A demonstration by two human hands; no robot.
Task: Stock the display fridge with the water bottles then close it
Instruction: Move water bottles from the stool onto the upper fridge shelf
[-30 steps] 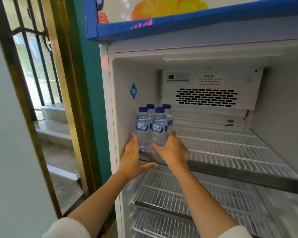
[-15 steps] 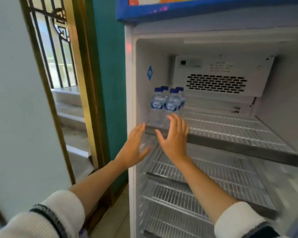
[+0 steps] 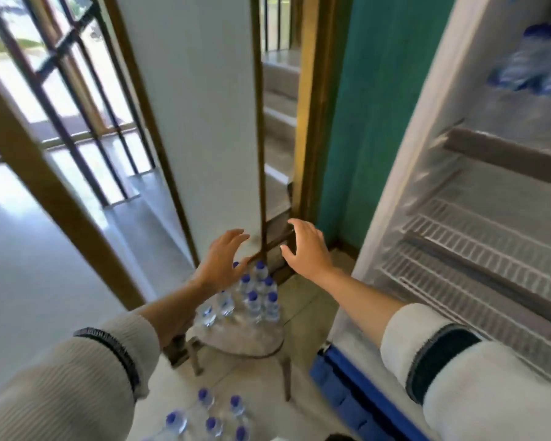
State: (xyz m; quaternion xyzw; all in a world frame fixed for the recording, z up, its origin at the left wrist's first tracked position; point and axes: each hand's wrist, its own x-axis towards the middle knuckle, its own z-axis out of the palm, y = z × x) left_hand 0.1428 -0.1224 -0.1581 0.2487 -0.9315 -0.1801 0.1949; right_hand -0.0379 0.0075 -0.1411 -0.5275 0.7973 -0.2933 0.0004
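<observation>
Daylight floods in from the barred glass door with its dark metal grille and brown wooden frame (image 3: 61,100) at upper left, where the panes are blown out to near white and the pale glossy floor (image 3: 23,249) carries a broad, soft sheen. The scene is bright overall, with shadows weak and diffuse; a faint one lies under the small round wooden stool (image 3: 245,342). Motion blur smears the whole picture, worst at the right, where the clear blue-capped water bottles on the fridge's top shelf (image 3: 535,62) dissolve into streaks and the white wire shelves (image 3: 477,243) look soft. Wide-angle distortion bends the door frame and tilts the white fridge wall (image 3: 427,138) towards the edges.
</observation>
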